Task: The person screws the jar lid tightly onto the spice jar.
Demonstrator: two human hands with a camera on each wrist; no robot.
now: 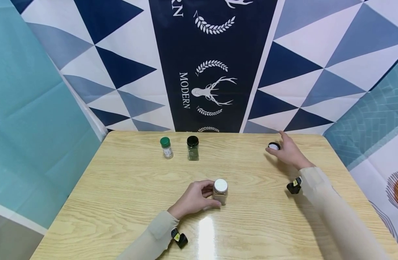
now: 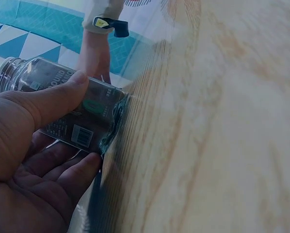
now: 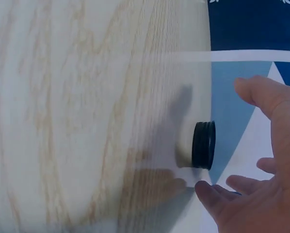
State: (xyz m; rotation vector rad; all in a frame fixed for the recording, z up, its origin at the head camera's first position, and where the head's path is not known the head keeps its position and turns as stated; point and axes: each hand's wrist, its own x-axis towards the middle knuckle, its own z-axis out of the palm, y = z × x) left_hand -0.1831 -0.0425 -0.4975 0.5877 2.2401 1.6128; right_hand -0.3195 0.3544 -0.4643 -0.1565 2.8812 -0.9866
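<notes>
On the table's near middle, my left hand [image 1: 195, 196] grips a square spice jar [image 1: 220, 198] between thumb and fingers. The jar stands upright with a round white top [image 1: 221, 185] and no dark lid on it. The left wrist view shows the thumb across its printed label [image 2: 84, 104], over brown contents. Far to the right, my right hand [image 1: 288, 151] is spread beside a black lid [image 1: 274, 146], which lies with its white inside upward. In the right wrist view the thumb and fingers stand apart around the lid [image 3: 203, 145], a gap between them and it.
Toward the back of the wooden table [image 1: 120, 202] stand a small green-capped shaker [image 1: 166, 147] and a black-capped jar [image 1: 193, 148] with green contents. A patterned cloth [image 1: 212, 72] hangs behind the table's back edge.
</notes>
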